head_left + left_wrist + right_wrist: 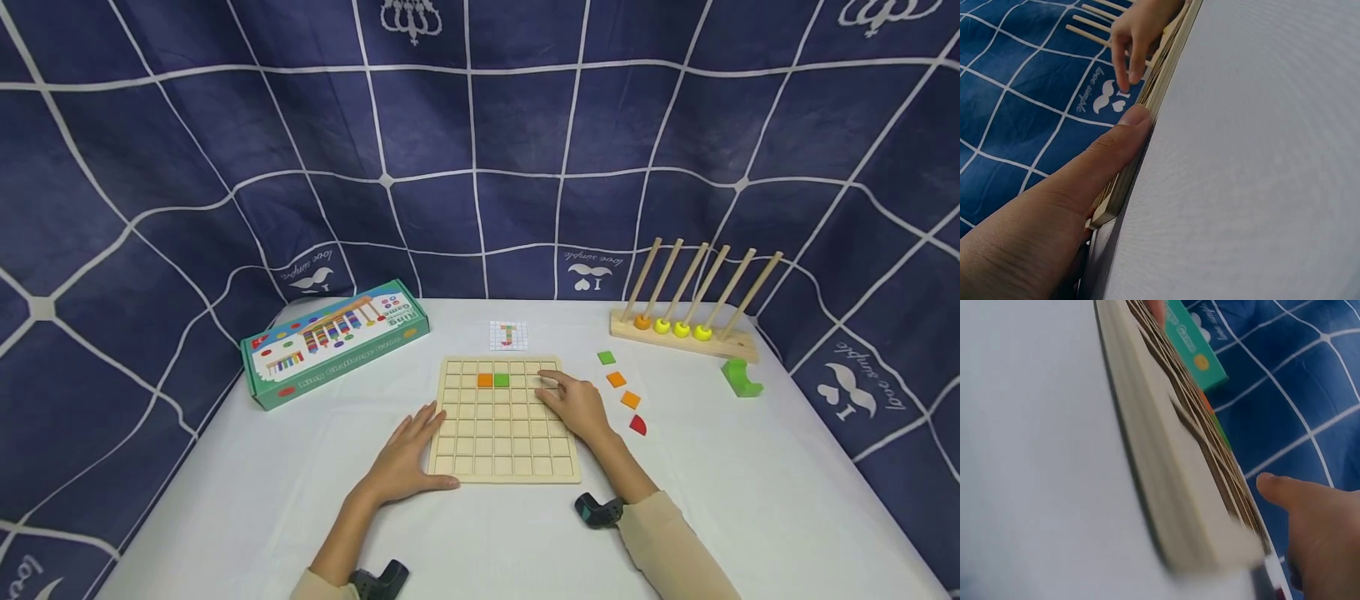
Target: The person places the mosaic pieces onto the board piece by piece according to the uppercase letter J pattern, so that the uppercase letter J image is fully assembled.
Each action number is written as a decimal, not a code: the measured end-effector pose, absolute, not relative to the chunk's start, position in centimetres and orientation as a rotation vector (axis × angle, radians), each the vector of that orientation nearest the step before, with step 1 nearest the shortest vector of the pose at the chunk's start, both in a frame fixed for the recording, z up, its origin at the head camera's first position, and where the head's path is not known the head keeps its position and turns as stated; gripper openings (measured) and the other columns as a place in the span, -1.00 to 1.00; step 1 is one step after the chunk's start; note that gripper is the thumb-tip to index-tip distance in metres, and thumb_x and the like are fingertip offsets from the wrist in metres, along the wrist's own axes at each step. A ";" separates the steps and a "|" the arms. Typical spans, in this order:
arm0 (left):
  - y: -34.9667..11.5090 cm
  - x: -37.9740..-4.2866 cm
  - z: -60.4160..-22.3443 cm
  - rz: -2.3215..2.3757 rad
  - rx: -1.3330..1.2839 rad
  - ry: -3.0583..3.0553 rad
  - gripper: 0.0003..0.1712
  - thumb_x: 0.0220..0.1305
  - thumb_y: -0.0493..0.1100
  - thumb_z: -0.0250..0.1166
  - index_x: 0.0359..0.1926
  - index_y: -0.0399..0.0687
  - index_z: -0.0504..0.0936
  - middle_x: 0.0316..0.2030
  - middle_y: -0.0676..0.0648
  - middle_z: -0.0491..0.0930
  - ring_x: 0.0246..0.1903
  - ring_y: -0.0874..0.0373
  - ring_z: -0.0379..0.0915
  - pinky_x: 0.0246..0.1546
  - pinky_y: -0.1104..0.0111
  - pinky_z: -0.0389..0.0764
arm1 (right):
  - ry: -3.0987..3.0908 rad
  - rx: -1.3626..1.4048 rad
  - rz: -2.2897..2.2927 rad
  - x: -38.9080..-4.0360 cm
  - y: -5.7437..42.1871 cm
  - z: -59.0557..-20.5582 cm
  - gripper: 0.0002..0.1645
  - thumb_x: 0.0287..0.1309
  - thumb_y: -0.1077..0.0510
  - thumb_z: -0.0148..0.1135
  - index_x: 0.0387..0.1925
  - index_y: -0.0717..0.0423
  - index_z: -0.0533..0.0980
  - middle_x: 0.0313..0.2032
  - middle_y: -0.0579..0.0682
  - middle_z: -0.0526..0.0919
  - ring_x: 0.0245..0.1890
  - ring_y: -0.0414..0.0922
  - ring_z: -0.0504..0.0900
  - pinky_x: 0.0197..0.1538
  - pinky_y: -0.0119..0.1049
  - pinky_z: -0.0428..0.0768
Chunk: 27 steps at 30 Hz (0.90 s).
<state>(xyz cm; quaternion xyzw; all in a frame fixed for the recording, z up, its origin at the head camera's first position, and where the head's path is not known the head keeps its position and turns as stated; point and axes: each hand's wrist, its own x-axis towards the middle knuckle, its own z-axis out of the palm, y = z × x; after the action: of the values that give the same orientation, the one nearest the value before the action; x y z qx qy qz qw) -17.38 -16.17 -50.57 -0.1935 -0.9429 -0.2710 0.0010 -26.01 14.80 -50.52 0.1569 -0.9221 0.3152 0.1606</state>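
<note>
A wooden grid board (505,477) lies on the white table, with an orange square tile (485,380) and a green square tile (502,380) side by side in its second row. At the board's lower left corner is my left hand (405,458), fingers spread along the left side and thumb against the front edge. Over the right side of the board, my right hand (577,404) reaches in with thumb and forefinger apart. Nothing shows between them. In the left wrist view the fingers of the right hand (1138,37) point downward above the board.
Right of the board lie a green tile (606,357), two orange tiles (617,379) and a red quarter-round piece (638,425). Behind it is a pattern card (508,336). A peg rack (682,332) and green curved block (741,378) stand right, a game box (337,342) left.
</note>
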 end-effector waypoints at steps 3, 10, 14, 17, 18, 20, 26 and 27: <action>-16.2 -17.4 -50.6 -0.853 -0.606 -2.963 0.33 -0.35 0.54 0.31 0.38 -0.10 0.14 0.40 -0.09 -0.04 0.39 0.12 -0.24 0.35 0.19 -0.20 | -2.627 0.436 0.842 -25.7 16.5 -50.5 -0.54 0.01 -0.08 0.35 -0.06 0.03 0.60 -0.83 -0.22 0.16 -0.80 -0.29 0.05 -0.72 -0.41 0.06; -16.1 -17.4 -50.5 -0.853 -0.613 -2.967 0.33 -0.34 0.54 0.31 0.38 -0.11 0.13 0.41 -0.08 -0.05 0.39 0.12 -0.25 0.35 0.21 -0.22 | -2.635 0.379 0.769 -25.0 20.0 -50.7 -0.51 -0.04 -0.07 0.38 -0.07 0.06 0.60 -0.83 -0.21 0.16 -0.82 -0.28 0.06 -0.74 -0.41 0.06; -16.2 -17.4 -50.5 -0.848 -0.610 -2.973 0.33 -0.34 0.53 0.31 0.38 -0.11 0.12 0.41 -0.09 -0.05 0.39 0.12 -0.25 0.35 0.20 -0.22 | -2.666 0.329 0.715 -24.8 21.2 -50.7 -0.51 -0.05 -0.07 0.39 -0.07 0.05 0.60 -0.84 -0.20 0.16 -0.80 -0.26 0.07 -0.71 -0.38 0.05; -16.2 -17.3 -50.5 -0.855 -0.610 -2.973 0.33 -0.34 0.53 0.32 0.38 -0.11 0.12 0.41 -0.09 -0.05 0.39 0.12 -0.25 0.35 0.20 -0.22 | -2.698 0.309 0.698 -24.8 21.5 -50.7 -0.49 -0.04 -0.09 0.38 -0.05 0.06 0.59 -0.83 -0.18 0.16 -0.78 -0.24 0.07 -0.69 -0.36 0.04; -16.2 -17.3 -50.5 -0.857 -0.611 -2.970 0.33 -0.34 0.53 0.32 0.38 -0.12 0.13 0.41 -0.10 -0.05 0.39 0.12 -0.25 0.35 0.20 -0.22 | -2.708 0.302 0.692 -24.8 21.6 -50.7 -0.48 -0.04 -0.09 0.38 -0.05 0.07 0.59 -0.82 -0.17 0.16 -0.78 -0.23 0.08 -0.69 -0.36 0.05; -16.2 -17.3 -50.5 -0.858 -0.609 -2.973 0.33 -0.34 0.53 0.31 0.39 -0.11 0.12 0.41 -0.09 -0.06 0.39 0.13 -0.26 0.35 0.20 -0.23 | -2.725 0.285 0.679 -24.8 21.6 -50.7 -0.47 -0.04 -0.09 0.37 -0.04 0.09 0.58 -0.82 -0.16 0.18 -0.78 -0.22 0.10 -0.68 -0.36 0.07; -16.1 -17.3 -50.5 -0.859 -0.604 -2.972 0.34 -0.35 0.54 0.30 0.39 -0.09 0.12 0.41 -0.08 -0.06 0.39 0.14 -0.26 0.35 0.21 -0.23 | -2.737 0.224 0.630 -24.7 21.7 -50.9 -0.51 -0.04 -0.07 0.38 -0.08 0.10 0.60 -0.81 -0.13 0.20 -0.78 -0.19 0.15 -0.69 -0.35 0.11; -16.1 -17.3 -50.5 -0.857 -0.604 -2.972 0.34 -0.35 0.55 0.30 0.39 -0.09 0.12 0.41 -0.08 -0.06 0.39 0.14 -0.25 0.35 0.21 -0.23 | -2.734 0.223 0.630 -24.6 21.7 -50.9 -0.52 -0.04 -0.06 0.38 -0.10 0.10 0.60 -0.81 -0.13 0.21 -0.78 -0.19 0.15 -0.69 -0.35 0.11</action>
<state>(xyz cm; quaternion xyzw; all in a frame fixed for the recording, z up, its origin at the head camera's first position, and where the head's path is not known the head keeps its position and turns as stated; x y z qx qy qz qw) -17.32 -16.14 -50.53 -0.1917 -0.9430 -0.2719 -0.0050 -24.64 21.67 -50.87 0.0782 -0.9585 0.2208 0.1627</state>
